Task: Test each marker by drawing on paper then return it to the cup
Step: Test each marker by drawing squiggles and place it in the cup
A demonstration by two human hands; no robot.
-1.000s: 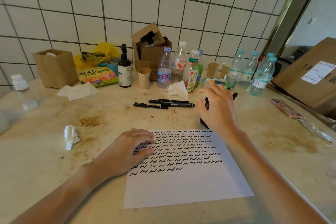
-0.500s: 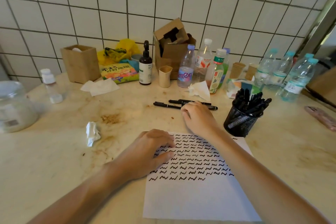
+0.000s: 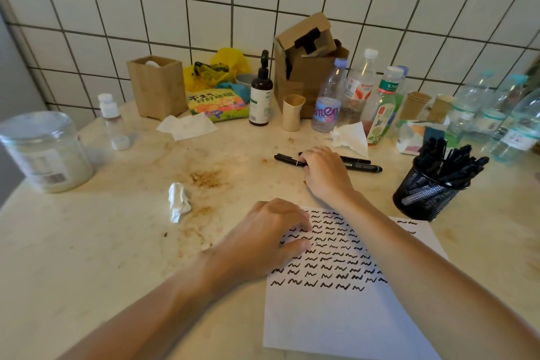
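Right hand (image 3: 324,174) lying over loose markers (image 3: 361,165) on table (image 3: 96,245), fingers curling onto nearest one; firm grip or mere touch, cannot tell. Left hand (image 3: 270,238) resting on paper (image 3: 344,301), fingers relaxed, pressing top-left corner. Paper carrying rows of black squiggles. Mesh cup (image 3: 428,194) standing right of paper, packed with markers.

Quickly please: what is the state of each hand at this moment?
Left hand: open, fingers resting on the paper.
Right hand: fingers curled over a loose marker on the table; grip cannot be told.
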